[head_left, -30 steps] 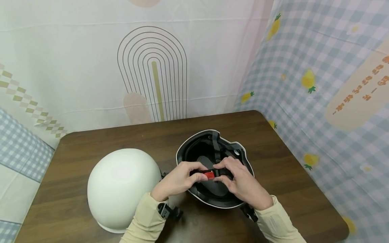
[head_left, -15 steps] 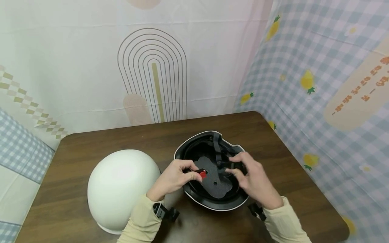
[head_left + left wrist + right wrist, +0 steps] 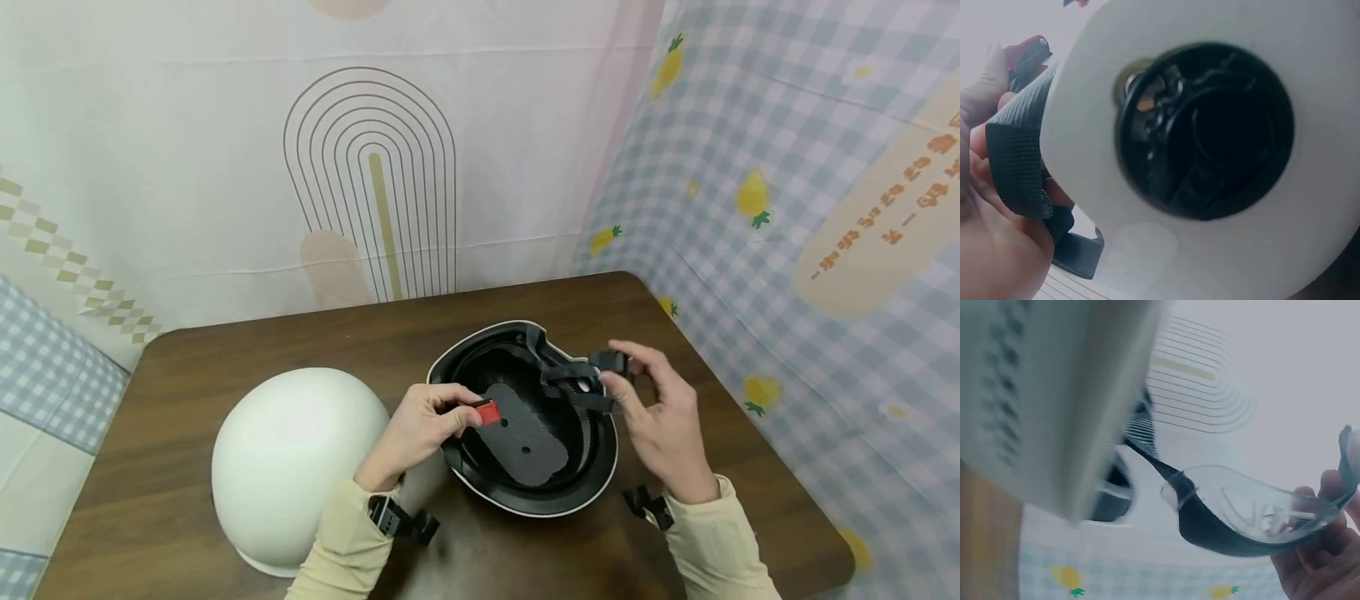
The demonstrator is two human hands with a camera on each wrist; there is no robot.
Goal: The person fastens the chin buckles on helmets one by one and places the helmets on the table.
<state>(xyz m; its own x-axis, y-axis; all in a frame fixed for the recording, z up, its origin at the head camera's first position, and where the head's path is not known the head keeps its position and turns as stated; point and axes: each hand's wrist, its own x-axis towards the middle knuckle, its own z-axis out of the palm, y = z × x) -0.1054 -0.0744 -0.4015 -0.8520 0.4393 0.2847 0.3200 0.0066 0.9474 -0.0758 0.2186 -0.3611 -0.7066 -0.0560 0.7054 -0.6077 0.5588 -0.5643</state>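
An upturned helmet [image 3: 528, 450] lies on the table with its black lining showing. Over its left side, my left hand [image 3: 416, 433] pinches a red buckle [image 3: 487, 412] between thumb and forefinger. Black webbing strap [image 3: 1019, 169] loops past that hand in the left wrist view, beside the white shell and its round black dial [image 3: 1210, 131]. At the helmet's right rim, my right hand [image 3: 671, 421] pinches the end of the other chin strap [image 3: 566, 375]. In the right wrist view this strap carries a clear plastic piece [image 3: 1254, 500] and runs to the fingers.
A second, smooth white helmet [image 3: 296, 467] sits dome up to the left, close by my left forearm. Both rest on a brown wooden table [image 3: 360, 342]. Patterned cloth [image 3: 517, 167] hangs behind the table and along its right side.
The hands were together at the red buckle; its halves have come apart. My right hand has moved right and up with the black strap, while my left hand stays near with the red half.
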